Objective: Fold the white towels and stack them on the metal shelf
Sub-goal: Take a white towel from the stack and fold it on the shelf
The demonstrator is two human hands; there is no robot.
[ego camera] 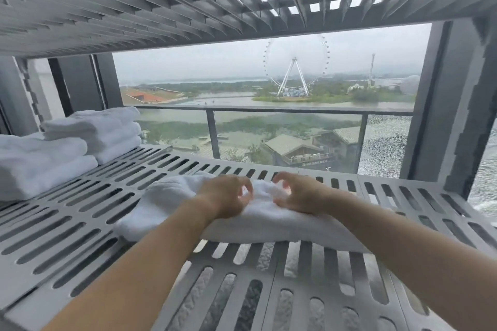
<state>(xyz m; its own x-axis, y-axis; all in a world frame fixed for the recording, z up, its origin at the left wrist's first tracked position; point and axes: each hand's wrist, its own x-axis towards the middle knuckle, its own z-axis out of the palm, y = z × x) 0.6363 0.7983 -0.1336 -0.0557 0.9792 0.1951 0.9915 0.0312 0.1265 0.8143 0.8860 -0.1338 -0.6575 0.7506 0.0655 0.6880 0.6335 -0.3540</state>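
Near the front edge of the shelf [80,223] lay a folded towel [255,226], both hands on top. Left hand [226,196] and right hand [298,192] rested with curled fingers, grasping nothing firmly. Two folded stacks [80,137] sat at the shelf's left edge.

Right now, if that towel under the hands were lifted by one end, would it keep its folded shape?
Probably not. The towel looks soft and thick, bulging unevenly, so it would likely droop and unfold. It seems light. Its terry nap should grip the slotted shelf rather than slide.
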